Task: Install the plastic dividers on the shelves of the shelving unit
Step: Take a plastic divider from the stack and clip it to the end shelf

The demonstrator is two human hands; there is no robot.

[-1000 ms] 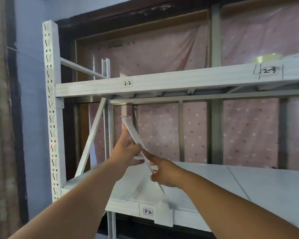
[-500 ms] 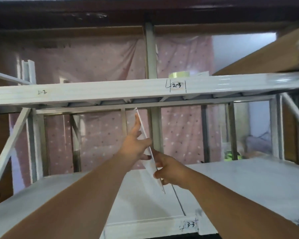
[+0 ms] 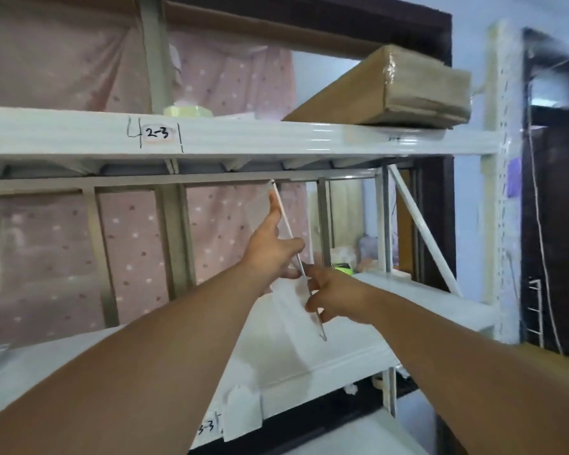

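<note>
Pink dotted cloth (image 3: 135, 244) is hung behind a white metal shelving unit (image 3: 493, 192), whose upper shelf beam (image 3: 243, 139) carries a handwritten label reading 2-3 (image 3: 157, 134). On that upper shelf a taped cardboard box (image 3: 391, 90) and a pale roll of tape (image 3: 188, 111) are set. Both bare forearms are stretched up and forward into the bay between the upper shelf and the lower shelf (image 3: 342, 359).

The left hand (image 3: 271, 251) is raised highest, its index finger extended along the left face of a thin clear plastic divider (image 3: 284, 221) and its thumb pressed across the near edge, so the sheet is pinched. The right hand (image 3: 334, 293) is closed on the same divider lower down, fingers curled around its near edge.

The divider is held edge-on and tilted, its top leaning away to the left. Its upper tip is brought close under the rear rail of the upper shelf; whether it touches cannot be told. Its lower corner is seen below the right hand, above the lower shelf surface.
</note>
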